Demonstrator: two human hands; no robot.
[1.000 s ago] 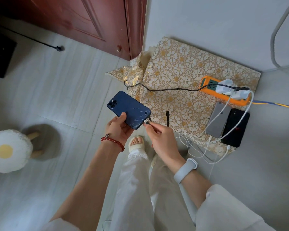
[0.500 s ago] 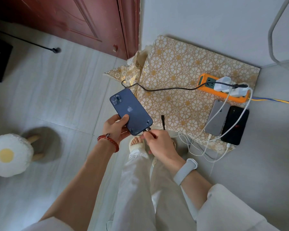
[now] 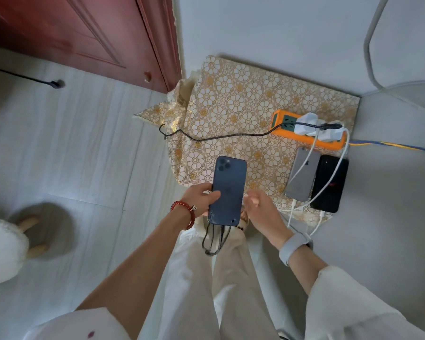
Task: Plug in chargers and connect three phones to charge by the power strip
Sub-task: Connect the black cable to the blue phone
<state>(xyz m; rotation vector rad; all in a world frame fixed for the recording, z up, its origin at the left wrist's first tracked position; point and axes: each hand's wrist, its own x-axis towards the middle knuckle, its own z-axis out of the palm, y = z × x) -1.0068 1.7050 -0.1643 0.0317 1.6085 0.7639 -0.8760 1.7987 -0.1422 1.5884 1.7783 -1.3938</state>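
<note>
1. Near the door side, the left hand gripped the blue phone by its edge, back up, thumb curled across the back; a slip would drop it onto the tiled floor.
2. Below it, the black braided cable seemed plugged into its bottom end (the joint was hard to make out), its slack looped over the knees and liable to snag.
3. Just right of the phone, the right hand hung empty, fingers relaxed.
4. Farther right, the grey phone and black phone lay cabled beside the orange power strip; tugging could unseat a charger.
</note>
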